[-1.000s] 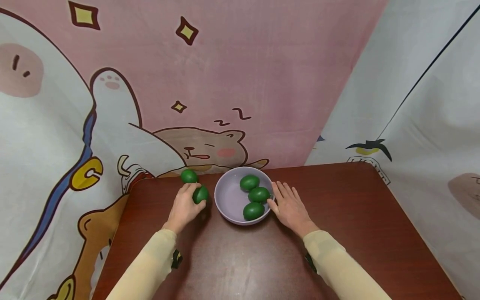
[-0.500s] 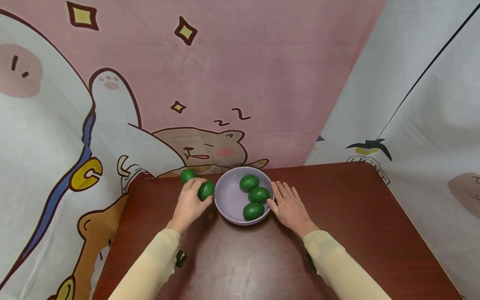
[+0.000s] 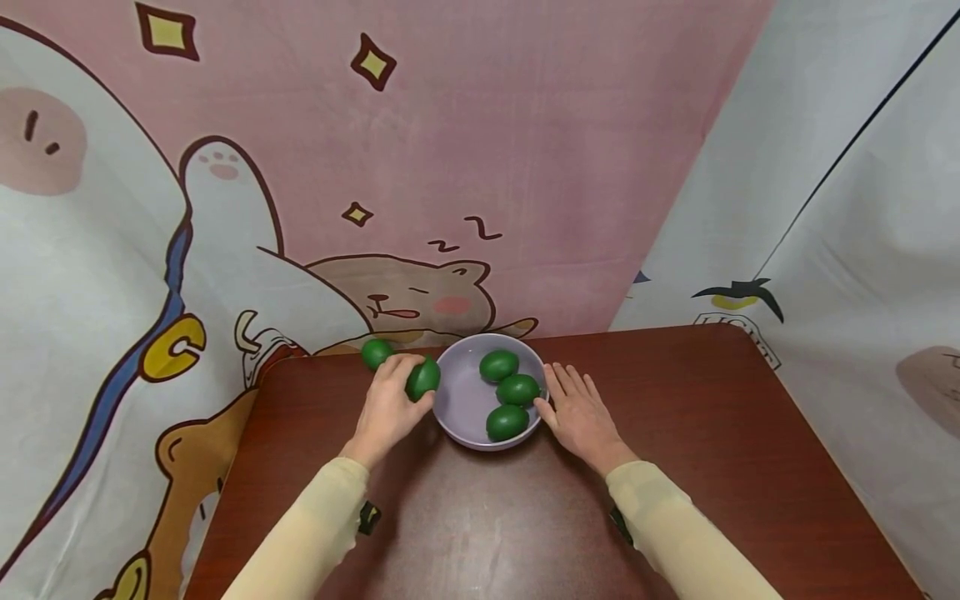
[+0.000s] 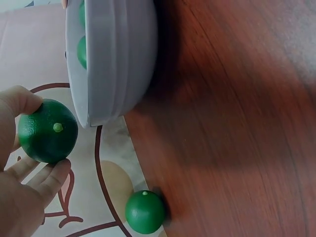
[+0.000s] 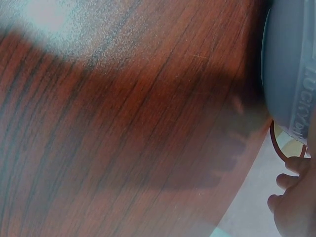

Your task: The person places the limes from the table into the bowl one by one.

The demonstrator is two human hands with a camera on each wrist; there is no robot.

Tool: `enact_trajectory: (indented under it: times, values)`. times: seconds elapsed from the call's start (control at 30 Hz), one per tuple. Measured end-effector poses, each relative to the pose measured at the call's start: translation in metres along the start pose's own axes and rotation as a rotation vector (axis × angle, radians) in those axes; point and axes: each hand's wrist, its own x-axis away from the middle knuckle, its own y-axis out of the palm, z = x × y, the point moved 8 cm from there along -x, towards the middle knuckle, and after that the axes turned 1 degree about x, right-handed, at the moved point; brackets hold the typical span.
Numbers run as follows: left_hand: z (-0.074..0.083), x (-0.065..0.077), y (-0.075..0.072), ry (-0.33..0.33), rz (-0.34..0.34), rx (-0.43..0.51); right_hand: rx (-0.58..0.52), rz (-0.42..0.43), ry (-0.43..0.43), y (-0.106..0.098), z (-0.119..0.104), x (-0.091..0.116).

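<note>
The held lime [image 3: 424,379] is off the table at the bowl's left side, overlapping its left rim in the head view; we cannot tell whether they touch. The left hand [image 3: 388,408] grips it, thumb on the near side and fingers on the far side. Only the left wrist view shows us its pale stem nub [image 4: 58,128], pointing towards that camera. There we see the fruit nearly end-on, so its long axis runs roughly along that line of sight; from the head, the hand hides part of it.

In the pale purple bowl [image 3: 461,404], upright on the table, three limes [image 3: 518,389] make a row from far to near on the right, long axes roughly left to right. The right hand [image 3: 583,421] lies against the bowl's right side, fingers straight, thumb spread. Raised lettering [image 5: 298,106] on the bowl's outer wall shows only in the right wrist view.

The lone lime [image 3: 377,353] sits far left, near the far edge of the brown table [image 3: 480,525]. Behind hangs a cartoon-printed cloth [image 3: 570,167].
</note>
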Motion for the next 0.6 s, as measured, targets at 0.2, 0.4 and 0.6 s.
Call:
enact_trajectory:
  times: [0.2,0.4,0.6]
  values:
    - [0.005,-0.001,0.004,0.006,-0.015,0.011,0.005,-0.001,-0.001,0.0,0.001,0.0]
    - [0.009,0.0,0.008,0.026,-0.025,0.022,0.006,-0.002,-0.003,0.001,0.001,0.0]
    - [0.012,0.0,0.011,0.032,-0.03,0.027,0.002,-0.001,-0.004,0.002,0.001,0.0]
